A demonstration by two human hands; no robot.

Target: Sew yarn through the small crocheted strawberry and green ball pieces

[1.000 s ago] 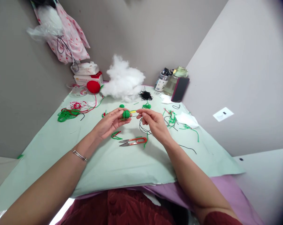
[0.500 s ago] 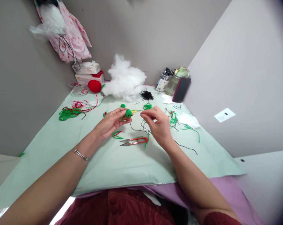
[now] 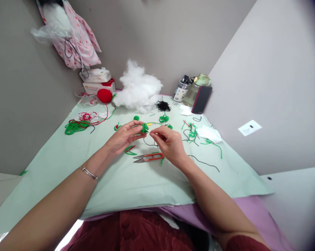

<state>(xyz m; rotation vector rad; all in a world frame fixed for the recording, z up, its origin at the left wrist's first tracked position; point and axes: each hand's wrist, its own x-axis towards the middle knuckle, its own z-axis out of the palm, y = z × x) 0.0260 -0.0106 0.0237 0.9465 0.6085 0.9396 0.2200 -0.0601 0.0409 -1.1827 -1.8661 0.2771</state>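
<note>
My left hand point(image 3: 124, 138) is closed around a small green crocheted ball point(image 3: 144, 128) with black yarn on it. Between the thumb and fingertips of my right hand point(image 3: 170, 142) is a thin pale needle point(image 3: 147, 130), its tip against the ball. Black yarn point(image 3: 147, 142) hangs in a loop below the ball and passes under my right hand. Just beneath both hands lie thread snips point(image 3: 148, 158) with orange handles, partly covered by my right hand. A smaller green ball point(image 3: 136, 118) rests on the table behind my left fingers.
White stuffing point(image 3: 139, 87) is heaped at the back. Green yarn point(image 3: 77, 127) and a red yarn ball point(image 3: 104, 95) lie on the left. To the right are yarn scraps point(image 3: 191, 131), white tissue point(image 3: 209, 134), a phone point(image 3: 202, 100) and a bottle point(image 3: 191, 94).
My right hand has moved left and slightly down, bringing the needle to the green ball. The ball has turned a little in my left hand, which stays nearly in place.
</note>
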